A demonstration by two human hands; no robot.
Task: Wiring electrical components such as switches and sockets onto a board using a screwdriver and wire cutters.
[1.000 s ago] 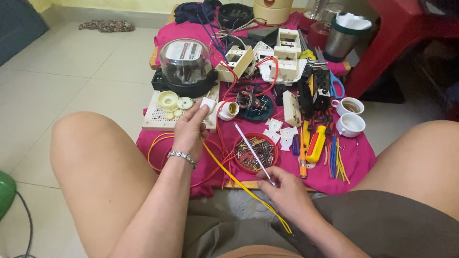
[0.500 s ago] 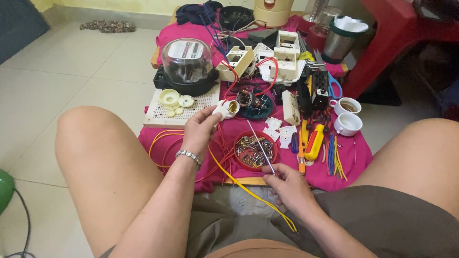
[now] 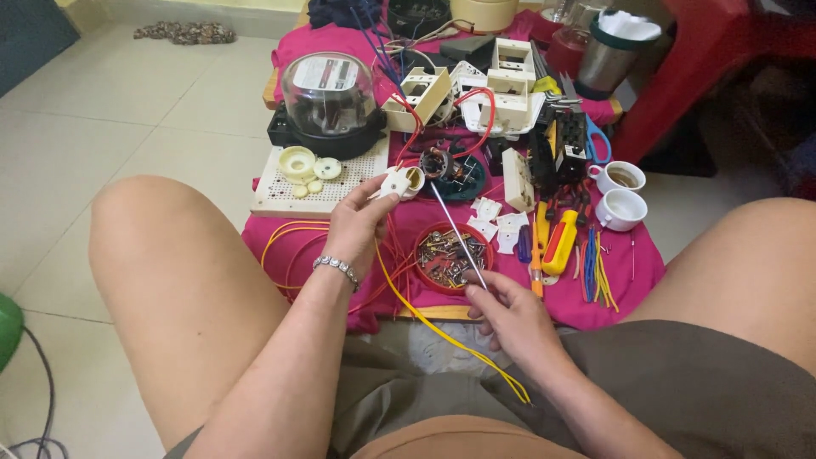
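Head view shows the left hand [image 3: 361,223] closed around a small white lamp holder [image 3: 396,181], lifted just above the pink cloth [image 3: 629,272], its open brass-lined mouth turned toward the right. The right hand [image 3: 510,310] pinches the handle end of a thin screwdriver [image 3: 457,234] between thumb and fingers, with the shaft slanting up so that the tip sits at or just inside the holder's mouth.

The holder looks like light, stiff moulded plastic, smooth enough to twist in the grip and likely to crack if squeezed hard; the round body, where the fingers already wrap it, seems the best place to hold. The screwdriver is a slim, rigid metal rod, light, and best steered from its handle end.

Counted: one holder, one screwdriver, one red dish of screws [image 3: 452,257] beneath the shaft, two white cups [image 3: 618,193] at the right, one yellow wire [image 3: 442,331] trailing over the lap, one glass-domed meter [image 3: 331,98] at the back, and one white perforated board [image 3: 319,183] carrying three pale round parts. The loose hand tools with coloured handles beside the dish overlap too much to count.
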